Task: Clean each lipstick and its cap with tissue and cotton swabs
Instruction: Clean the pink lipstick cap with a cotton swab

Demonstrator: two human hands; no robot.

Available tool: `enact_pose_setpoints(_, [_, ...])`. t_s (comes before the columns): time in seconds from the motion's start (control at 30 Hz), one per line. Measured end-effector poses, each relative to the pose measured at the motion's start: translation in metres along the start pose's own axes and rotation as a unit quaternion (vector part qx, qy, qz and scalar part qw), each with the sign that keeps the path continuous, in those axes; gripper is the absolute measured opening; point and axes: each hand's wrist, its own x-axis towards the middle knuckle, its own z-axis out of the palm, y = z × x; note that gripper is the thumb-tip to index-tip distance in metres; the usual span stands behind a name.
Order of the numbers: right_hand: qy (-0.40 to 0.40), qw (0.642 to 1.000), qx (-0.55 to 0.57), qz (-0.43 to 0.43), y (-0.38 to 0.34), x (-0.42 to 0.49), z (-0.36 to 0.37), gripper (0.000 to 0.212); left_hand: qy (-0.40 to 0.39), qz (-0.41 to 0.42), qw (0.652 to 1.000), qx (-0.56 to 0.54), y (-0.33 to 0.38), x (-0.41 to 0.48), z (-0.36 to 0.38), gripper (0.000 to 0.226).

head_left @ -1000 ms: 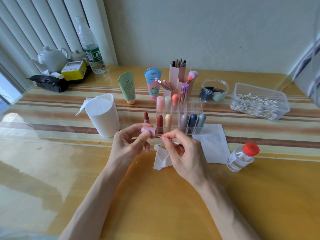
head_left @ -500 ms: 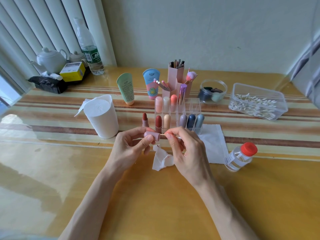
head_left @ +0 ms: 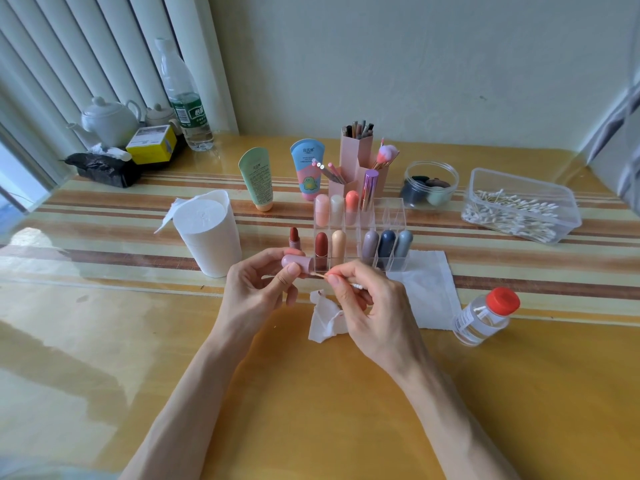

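Pink cap (head_left: pixel 296 264): held off the table on its side, mouth toward 3 o'clock, just in front of the clear acrylic organiser (head_left: pixel 391 216). Left hand (head_left: pixel 256 296) gripped it, thumb over the barrel and fingers curled behind.

Right hand (head_left: pixel 374 306): thumb and forefinger pinched tight on a cotton swab (head_left: pixel 319 275), other fingers curled under. The near tip sat at the cap's mouth; could not tell whether inside or just at the rim.

Change over the last second: a short length of bare stick came to show between mouth and fingertips, where the fingers had been nearly against the cap. Read as an in-and-out stroke, so cap cleaning was judged under way and unfinished.

Uncapped lipstick (head_left: pixel 294 239), likely the cap's partner, stood upright on the table at 12 o'clock from the cap, just beside the organiser and outside it. Eight capped lipsticks stood in the compartments; several compartments had none.

Crumpled tissue (head_left: pixel 325 322) lay at 5 o'clock under the hands, a flat tissue (head_left: pixel 429 289) at 3 o'clock, and a red-capped clear bottle (head_left: pixel 485 317) beyond it at 4 o'clock. The swab tub (head_left: pixel 519 206) stood at 2 o'clock, well apart, and a white tissue-roll holder (head_left: pixel 211 233) near at 10 o'clock.

Room: wide bare tabletop (head_left: pixel 311 393) at 6 o'clock. Tight at 12, where the standing lipstick and organiser could be knocked.
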Motion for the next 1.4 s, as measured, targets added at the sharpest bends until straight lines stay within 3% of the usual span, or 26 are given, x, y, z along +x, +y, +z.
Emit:
enact_pose_setpoints(0.3, [0.033,0.999,0.012,0.006,-0.001,0.002,-0.004,0.011,-0.039,0.004,0.999,0.016,0.003,-0.001,0.003,0.012])
enact_pose_setpoints(0.47, [0.028,0.999,0.016,0.033,0.004,0.003,-0.004,0.012,-0.031,-0.013,0.999,-0.009,0.003,-0.001,0.001,0.022])
enact_pose_setpoints(0.73, [-0.053,0.997,0.032,0.040,0.007,0.005,-0.013,0.010,-0.016,-0.009,1.000,0.000,0.003,-0.001,0.003,0.024])
enact_pose_setpoints(1.03, [-0.063,0.995,-0.070,0.020,0.004,0.004,-0.017,0.003,-0.036,-0.015,0.999,0.026,0.007,-0.003,0.009,0.024])
enact_pose_setpoints(1.27, [-0.029,0.984,-0.141,0.108,-0.005,0.006,-0.033,0.001,-0.050,-0.025,0.997,0.060,0.007,-0.003,0.011,0.024])
enact_pose_setpoints(1.4, [0.006,0.941,-0.267,0.207,-0.002,-0.008,-0.039,0.005,-0.067,-0.021,0.996,0.059,0.010,-0.004,0.011,0.027])
